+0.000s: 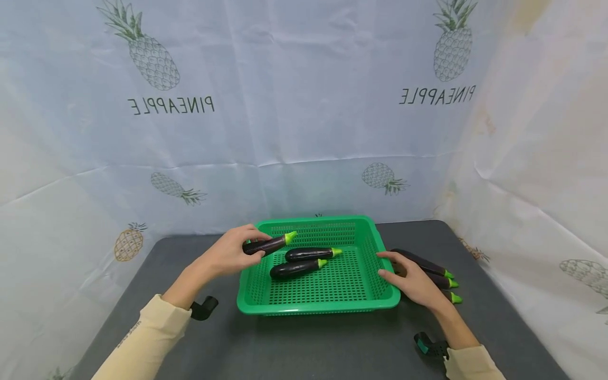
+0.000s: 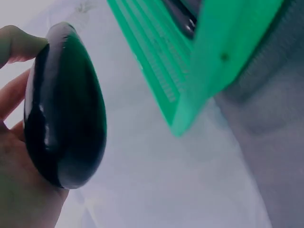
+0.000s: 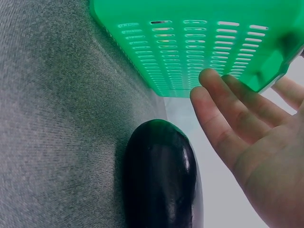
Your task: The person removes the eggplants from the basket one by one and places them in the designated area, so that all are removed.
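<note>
In the head view, my left hand (image 1: 234, 250) pinches a dark purple eggplant (image 1: 266, 246) between thumb and fingers, over the left side of a green plastic basket (image 1: 318, 307). Its bright green stem points right. The left wrist view shows the glossy rounded end of this eggplant (image 2: 66, 109) against the fingers (image 2: 14, 92). Two more eggplants (image 1: 313, 254) lie side by side in the basket. At the basket's right wall, my right hand (image 1: 413, 279) holds the rim, its thumb over the inner side and other fingers (image 3: 237, 111) along the outside.
Several eggplants (image 1: 423, 262) lie on the dark grey table (image 1: 304, 348) right of the basket, partly hidden by my right hand. A pineapple-print curtain (image 1: 304, 105) hangs close behind the table and along its sides.
</note>
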A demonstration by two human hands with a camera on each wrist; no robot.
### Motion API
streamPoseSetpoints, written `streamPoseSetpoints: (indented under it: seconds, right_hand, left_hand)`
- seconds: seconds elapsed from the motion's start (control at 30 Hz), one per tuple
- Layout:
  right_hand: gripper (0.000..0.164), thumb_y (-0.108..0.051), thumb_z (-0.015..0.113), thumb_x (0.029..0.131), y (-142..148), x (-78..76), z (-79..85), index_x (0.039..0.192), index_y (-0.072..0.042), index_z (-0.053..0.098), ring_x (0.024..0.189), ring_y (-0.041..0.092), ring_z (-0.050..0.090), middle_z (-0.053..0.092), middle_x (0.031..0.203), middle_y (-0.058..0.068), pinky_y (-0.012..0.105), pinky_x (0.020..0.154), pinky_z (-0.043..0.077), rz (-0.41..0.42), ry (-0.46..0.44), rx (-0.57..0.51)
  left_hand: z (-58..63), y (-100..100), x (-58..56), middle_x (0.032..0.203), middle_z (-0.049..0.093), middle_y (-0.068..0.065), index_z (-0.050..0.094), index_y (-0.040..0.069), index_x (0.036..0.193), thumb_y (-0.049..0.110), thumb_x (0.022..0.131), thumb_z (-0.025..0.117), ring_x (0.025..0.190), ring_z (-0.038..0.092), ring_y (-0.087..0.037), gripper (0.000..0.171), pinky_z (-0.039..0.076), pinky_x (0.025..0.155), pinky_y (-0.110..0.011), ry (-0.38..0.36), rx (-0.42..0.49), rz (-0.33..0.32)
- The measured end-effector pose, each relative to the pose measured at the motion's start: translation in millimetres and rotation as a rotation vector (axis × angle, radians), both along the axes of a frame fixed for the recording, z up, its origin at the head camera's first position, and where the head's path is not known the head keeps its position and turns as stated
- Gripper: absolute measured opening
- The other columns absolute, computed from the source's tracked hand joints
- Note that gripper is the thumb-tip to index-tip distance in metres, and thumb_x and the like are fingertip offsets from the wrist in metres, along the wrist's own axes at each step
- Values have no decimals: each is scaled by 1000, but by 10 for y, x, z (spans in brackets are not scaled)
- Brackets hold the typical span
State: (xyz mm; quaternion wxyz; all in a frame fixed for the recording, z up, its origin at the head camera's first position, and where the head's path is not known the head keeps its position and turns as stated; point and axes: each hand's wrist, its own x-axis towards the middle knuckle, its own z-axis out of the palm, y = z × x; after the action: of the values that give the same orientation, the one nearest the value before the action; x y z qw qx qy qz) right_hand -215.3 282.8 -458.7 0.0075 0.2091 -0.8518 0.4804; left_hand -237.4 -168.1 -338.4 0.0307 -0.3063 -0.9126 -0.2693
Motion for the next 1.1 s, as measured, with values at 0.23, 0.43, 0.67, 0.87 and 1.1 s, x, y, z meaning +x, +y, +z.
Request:
streamPoseSetpoints:
  seconds: [0.23, 0.43, 0.67, 0.87, 1.1]
  right_hand:
    - [48, -24, 61, 104, -22, 9, 6, 148, -9, 49, 135, 47, 46, 47, 149, 21, 64, 101, 43, -1, -6, -3]
    - [48, -25, 61, 104, -20, 4, 6, 148, -8, 49, 135, 47, 46, 47, 149, 21, 64, 101, 43, 0, -12, -4]
    - [48, -24, 61, 104, -10, 2, 2, 148, -9, 49, 136, 47, 45, 47, 149, 20, 64, 101, 42, 1, 4, -2]
    - [48, -24, 61, 104, -14, 3, -1, 148, -8, 49, 136, 46, 46, 47, 149, 21, 63, 101, 43, -1, 0, -8]
    - [48, -24, 61, 105, -10, 0, -19, 148, -8, 49, 136, 46, 45, 47, 149, 21, 64, 101, 43, 3, -2, -15]
  left_hand:
    - [-98, -316, 23, 118, 65, -5, 71, 10, 125, 12, 95, 67, 93, 57, -20, 30, 48, 73, -38, -19, 2, 72]
    - [-180, -547, 35, 113, 65, -6, 70, 8, 126, 11, 95, 69, 90, 59, -21, 31, 48, 71, -38, -19, 4, 137]
    - [-274, -769, 30, 117, 65, -10, 69, 7, 127, 12, 96, 69, 97, 61, -25, 31, 49, 74, -42, -15, 11, 189]
    - [-364, -903, 6, 116, 65, -13, 69, 5, 126, 11, 95, 68, 99, 61, -28, 31, 50, 74, -43, -34, 4, 244]
    - [-522, -1014, -27, 117, 64, -15, 69, 3, 125, 12, 94, 68, 100, 61, -30, 32, 50, 74, -43, -79, 1, 287]
